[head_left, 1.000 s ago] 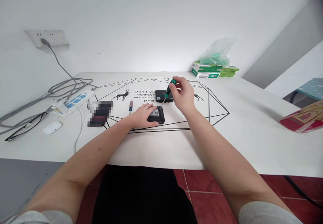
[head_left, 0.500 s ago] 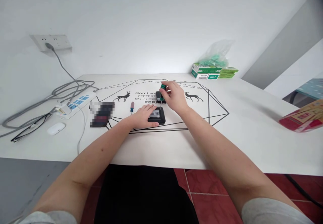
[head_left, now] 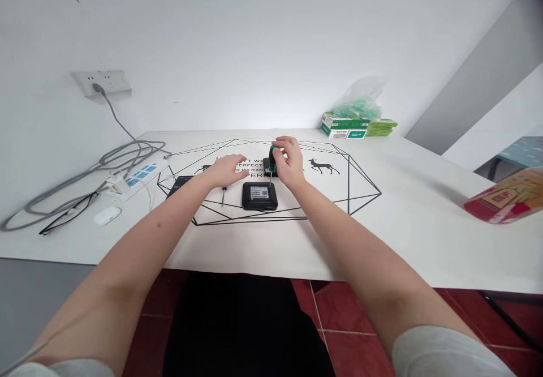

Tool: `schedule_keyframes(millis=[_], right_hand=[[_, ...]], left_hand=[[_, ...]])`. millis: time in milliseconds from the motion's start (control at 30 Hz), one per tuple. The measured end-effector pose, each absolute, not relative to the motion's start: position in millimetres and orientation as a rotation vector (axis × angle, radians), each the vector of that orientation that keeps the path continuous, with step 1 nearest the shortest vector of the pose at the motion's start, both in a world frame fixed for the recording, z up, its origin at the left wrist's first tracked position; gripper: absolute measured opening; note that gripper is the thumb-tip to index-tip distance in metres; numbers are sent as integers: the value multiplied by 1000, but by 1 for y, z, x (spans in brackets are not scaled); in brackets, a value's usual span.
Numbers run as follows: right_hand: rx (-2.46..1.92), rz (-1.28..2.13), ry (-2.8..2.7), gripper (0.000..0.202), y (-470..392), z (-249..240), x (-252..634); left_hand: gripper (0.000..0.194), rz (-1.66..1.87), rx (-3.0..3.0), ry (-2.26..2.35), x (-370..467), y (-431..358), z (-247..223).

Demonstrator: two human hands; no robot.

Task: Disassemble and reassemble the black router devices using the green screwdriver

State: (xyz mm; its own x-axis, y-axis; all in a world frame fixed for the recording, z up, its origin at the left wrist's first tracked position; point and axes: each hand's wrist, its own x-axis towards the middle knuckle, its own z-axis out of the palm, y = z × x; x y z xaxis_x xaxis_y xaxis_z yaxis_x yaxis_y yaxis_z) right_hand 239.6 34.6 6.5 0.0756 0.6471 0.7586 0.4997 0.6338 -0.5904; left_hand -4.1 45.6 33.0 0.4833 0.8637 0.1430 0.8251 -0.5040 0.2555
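Observation:
A flat black box (head_left: 260,197) with a white label lies on the printed mat in front of me. My right hand (head_left: 289,162) grips the green and black handle of a screwdriver (head_left: 272,165), held upright with its tip at the box's upper right corner. My left hand (head_left: 229,170) hovers above the mat, left of the box, fingers apart and holding nothing. Below it lies a second screwdriver (head_left: 223,196), its handle partly hidden by the hand. Behind the green screwdriver sits another black item (head_left: 267,167), partly covered.
On the left are a power strip (head_left: 139,179), coiled grey cable, glasses (head_left: 70,213), a white earbud case (head_left: 107,215) and a phone (head_left: 181,183) partly behind my forearm. Green boxes (head_left: 345,125) with a plastic bag stand at the back right. A red and yellow package (head_left: 504,198) is at the right edge.
My left hand has lifted off the black box and moved left and away from me, uncovering the box. My right hand keeps the screwdriver at the same corner. The view has shifted slightly.

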Motion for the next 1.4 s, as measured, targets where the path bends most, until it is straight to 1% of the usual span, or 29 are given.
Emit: schedule_keyframes(millis=[67, 133, 267, 367, 467, 600, 700, 800, 900, 967, 1100, 1200, 1300, 1400], right_hand=[[-995, 120, -1483, 24, 32, 3, 237], [-1010, 104, -1446, 22, 29, 2, 235], [-995, 175, -1520, 15, 29, 1, 236], [-967, 309, -1542, 17, 31, -1, 235], [-878, 434, -1556, 28, 30, -4, 234], [-809, 459, -1623, 38, 22, -3, 233], [-846, 385, -1628, 37, 16, -3, 233], [-884, 274, -1633, 31, 15, -4, 233], [-831, 132, -1631, 24, 19, -7, 234], [-793, 75, -1601, 23, 22, -9, 235], [-786, 51, -1561, 24, 23, -9, 237], [-764, 50, -1572, 17, 21, -8, 239], [-760, 33, -1570, 22, 22, -9, 240], [-771, 39, -1556, 22, 25, -11, 240]], left_hand=[[53, 356, 2561, 1588, -5, 52, 24], [49, 373, 2558, 1631, -6, 54, 8], [48, 424, 2533, 1641, -9, 50, -28], [49, 470, 2491, 1646, -10, 46, -39], [49, 544, 2469, 1574, -7, 43, -41], [47, 454, 2563, 1438, 0, 37, -42], [46, 448, 2575, 1431, 3, 36, -43], [44, 466, 2589, 1422, 3, 38, -43], [45, 431, 2609, 1422, 3, 39, -43], [46, 410, 2613, 1428, 2, 39, -44], [46, 400, 2603, 1428, 1, 41, -46], [47, 398, 2599, 1421, 0, 42, -46], [49, 390, 2597, 1410, -1, 43, -47], [50, 376, 2597, 1411, -1, 42, -46]])
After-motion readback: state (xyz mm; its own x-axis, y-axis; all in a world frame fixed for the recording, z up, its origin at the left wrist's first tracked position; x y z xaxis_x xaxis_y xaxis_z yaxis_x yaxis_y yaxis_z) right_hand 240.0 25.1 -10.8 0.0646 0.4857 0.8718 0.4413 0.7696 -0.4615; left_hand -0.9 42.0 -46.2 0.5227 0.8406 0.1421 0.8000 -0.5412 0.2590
